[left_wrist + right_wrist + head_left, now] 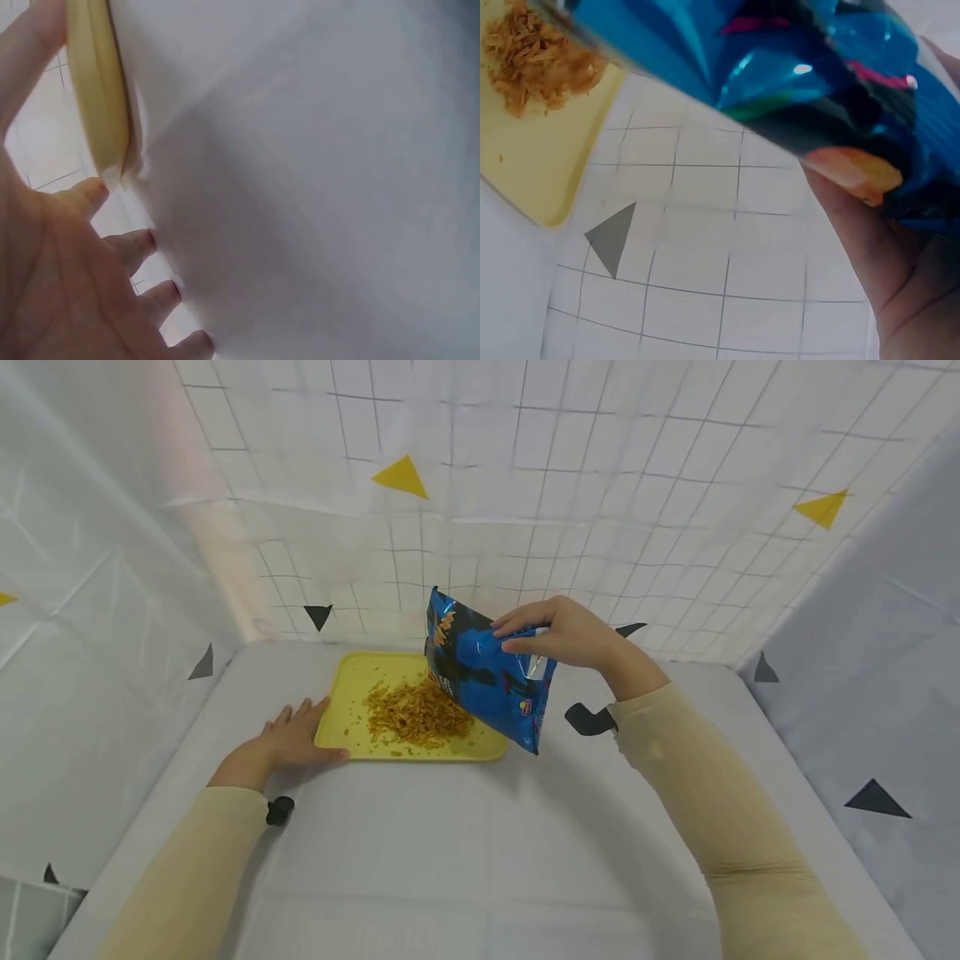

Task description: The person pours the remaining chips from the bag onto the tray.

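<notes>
My right hand [566,631] grips a shiny blue snack bag [480,664], tilted with its left end down over a yellow tray [345,693]. A heap of brown, shredded-looking crispy snack pieces [416,714] lies on the tray, with loose crumbs around it. In the right wrist view the bag [780,75] hides most of the fingers. My left hand [296,739] rests at the tray's left end, its thumb by the front corner and its fingers spread. The left wrist view shows the palm [67,277] beside the tray's edge [101,82].
The tray stands on a white-covered table [390,852] close to the back wall. White sheeting with a grid pattern [480,485] rises behind, and plain sheeting encloses both sides. Yellow and dark triangles mark the sheets. A dark wrist device [588,720] juts from the right sleeve.
</notes>
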